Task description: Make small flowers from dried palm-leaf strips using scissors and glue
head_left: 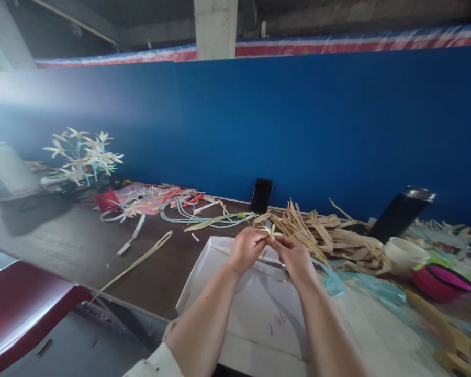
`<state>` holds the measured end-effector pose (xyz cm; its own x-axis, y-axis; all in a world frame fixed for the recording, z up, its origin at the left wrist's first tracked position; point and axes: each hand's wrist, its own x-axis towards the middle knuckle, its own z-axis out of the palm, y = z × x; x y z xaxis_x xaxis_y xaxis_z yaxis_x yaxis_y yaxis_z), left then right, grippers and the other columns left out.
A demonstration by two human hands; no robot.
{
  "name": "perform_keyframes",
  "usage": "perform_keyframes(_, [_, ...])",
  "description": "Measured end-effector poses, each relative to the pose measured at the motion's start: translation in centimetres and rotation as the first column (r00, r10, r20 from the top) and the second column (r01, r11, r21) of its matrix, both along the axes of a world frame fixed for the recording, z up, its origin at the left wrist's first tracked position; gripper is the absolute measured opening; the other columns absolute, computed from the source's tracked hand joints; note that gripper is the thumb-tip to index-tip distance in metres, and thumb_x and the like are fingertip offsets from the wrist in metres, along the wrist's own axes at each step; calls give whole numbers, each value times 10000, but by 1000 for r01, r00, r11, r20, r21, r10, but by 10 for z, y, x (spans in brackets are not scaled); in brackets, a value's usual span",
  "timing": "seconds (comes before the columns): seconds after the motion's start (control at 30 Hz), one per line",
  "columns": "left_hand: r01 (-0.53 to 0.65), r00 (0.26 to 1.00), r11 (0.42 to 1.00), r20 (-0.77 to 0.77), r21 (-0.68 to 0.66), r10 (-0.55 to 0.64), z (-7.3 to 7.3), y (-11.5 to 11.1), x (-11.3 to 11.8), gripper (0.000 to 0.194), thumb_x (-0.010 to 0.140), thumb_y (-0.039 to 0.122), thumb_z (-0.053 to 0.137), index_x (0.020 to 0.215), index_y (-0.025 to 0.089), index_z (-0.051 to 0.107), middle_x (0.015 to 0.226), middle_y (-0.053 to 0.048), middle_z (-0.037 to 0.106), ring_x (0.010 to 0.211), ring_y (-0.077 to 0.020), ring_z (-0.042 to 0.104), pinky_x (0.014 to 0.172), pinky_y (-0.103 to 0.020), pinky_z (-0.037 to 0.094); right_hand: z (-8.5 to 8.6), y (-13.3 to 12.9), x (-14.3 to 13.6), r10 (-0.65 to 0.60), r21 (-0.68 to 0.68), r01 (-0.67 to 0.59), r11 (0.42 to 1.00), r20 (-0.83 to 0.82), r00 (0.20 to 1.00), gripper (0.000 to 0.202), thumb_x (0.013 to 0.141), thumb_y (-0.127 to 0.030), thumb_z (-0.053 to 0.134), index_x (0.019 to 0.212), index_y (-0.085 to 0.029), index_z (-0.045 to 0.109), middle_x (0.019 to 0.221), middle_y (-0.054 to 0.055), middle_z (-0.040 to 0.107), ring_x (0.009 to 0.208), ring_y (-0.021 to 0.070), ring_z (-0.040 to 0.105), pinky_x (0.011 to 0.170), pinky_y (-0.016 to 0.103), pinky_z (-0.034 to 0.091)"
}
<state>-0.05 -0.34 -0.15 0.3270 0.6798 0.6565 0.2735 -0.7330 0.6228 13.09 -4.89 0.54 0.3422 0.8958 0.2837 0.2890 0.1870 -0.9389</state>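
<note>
- Sm. cream-white star-shaped flower (272,231): narrow pointed petals splayed outward, base hidden by fingers; material unclear.
- It's held up over far end of wh. shallow box w/ red handwriting (259,309), on dk brown bench (167,283).
- L hand (245,248) & R hand (295,259): fingers curled, tips nearly meeting, both pinching flower; forearms reach fwd, converging.

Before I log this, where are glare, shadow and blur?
Head view throughout: glare whitens the blue panel at far left; a shadow darkens the table at left; the pink container, lower right, is blurred; the pale flower between left hand and right hand looks soft.
</note>
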Motion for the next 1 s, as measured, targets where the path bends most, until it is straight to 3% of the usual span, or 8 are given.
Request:
perform_keyframes(0.1, [42,999,999,-5,21,-42,-1,0,1,185,787,129,516,804,208,682,798,-24,649,802,-139,565,759,-235,426,1,0,1,31,-59,-34,998,-51,998,431,644,-532,638,824,-148,715,510,5,540,502,139,483,442,240,342])
perform_keyframes(0.27, [18,999,1000,35,23,-19,-9,3,4,241,796,122,508,946,214,673,868,-42,654,866,-153,571,798,-263,442,5,-2,0,-45,-6,45,999,39,998,388,658,-523,629,758,-159,718,682,36,642,699,199,572,620,275,410])
perform_keyframes(0.47, [6,1000,1000,-10,26,-6,-11,4,5,244,793,147,522,995,194,649,870,-57,638,859,-161,570,795,-276,453,1,-1,-1,-128,66,117,991,185,974,403,683,-551,585,637,-159,669,609,24,603,610,173,529,563,266,369])
perform_keyframes(0.7, [92,993,983,90,-158,-79,-17,5,7,382,718,186,615,1099,190,593,990,-72,626,761,-128,600,682,-235,491,0,-1,-1,-169,79,157,984,180,969,378,682,-528,593,715,-163,685,650,46,641,621,188,551,576,279,392])
perform_keyframes(0.83, [41,997,966,71,-255,-24,-16,7,6,198,747,239,592,924,211,676,838,-18,676,772,-140,608,718,-242,472,2,-1,-1,-184,86,172,981,144,972,333,673,-484,617,746,-168,692,701,59,666,667,204,581,620,297,419])
perform_keyframes(1.0, [12,998,976,66,-219,2,-10,5,5,153,738,173,576,817,217,699,800,-1,680,771,-138,599,717,-236,450,4,-1,-3,-178,39,175,984,88,980,340,630,-447,669,803,-154,663,721,62,662,662,201,589,630,308,438])
